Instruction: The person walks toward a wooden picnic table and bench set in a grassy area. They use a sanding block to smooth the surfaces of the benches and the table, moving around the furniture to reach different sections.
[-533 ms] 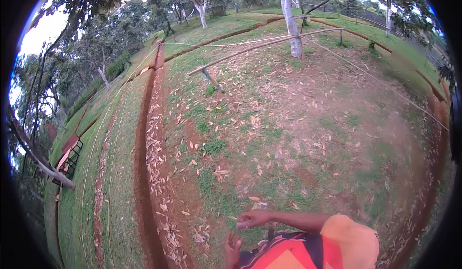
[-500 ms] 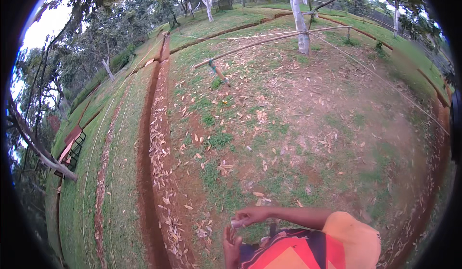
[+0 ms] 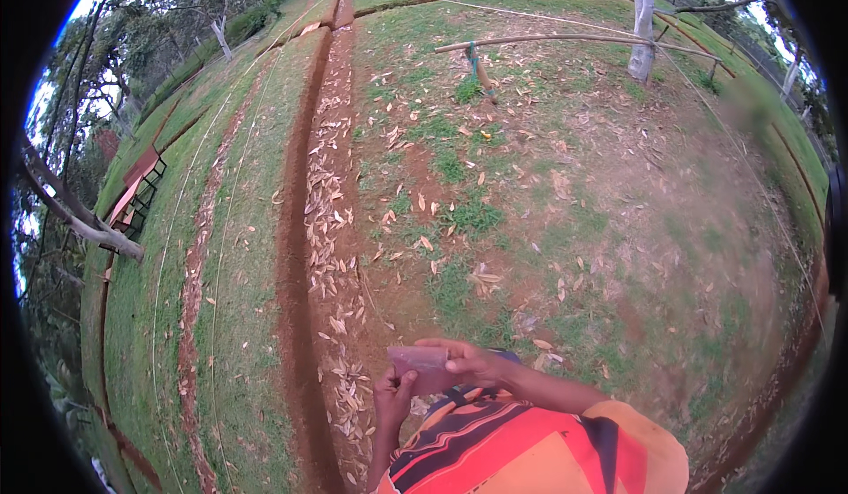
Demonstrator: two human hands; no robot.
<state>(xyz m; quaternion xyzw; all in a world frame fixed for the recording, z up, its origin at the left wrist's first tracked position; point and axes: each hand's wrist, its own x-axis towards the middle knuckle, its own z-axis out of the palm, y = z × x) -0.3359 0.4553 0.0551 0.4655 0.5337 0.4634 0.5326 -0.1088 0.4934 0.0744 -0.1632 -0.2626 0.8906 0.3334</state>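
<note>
In front of my body I hold up a flat, rectangular, dull reddish-purple sheet (image 3: 424, 372) between both hands. My left hand (image 3: 393, 397) pinches its lower left side, the thumb lying on the face. My right hand (image 3: 473, 363) grips its right edge, thumb in front and fingers along the top. The sheet looks thin and fairly stiff, like a piece of sandpaper, but I cannot tell its material.
A narrow soil trench (image 3: 305, 256) strewn with dry leaves runs away on my left. Ahead, a wooden pole (image 3: 565, 38) leads past a pale tree trunk (image 3: 643, 48). Thin cords cross the grass, and a bench (image 3: 132, 196) stands far left.
The sheet, seen before as a small pale rolled shape, now shows spread flat. Both hands have come up slightly, the left one gripping its side. The view has tipped down and turned left.
</note>
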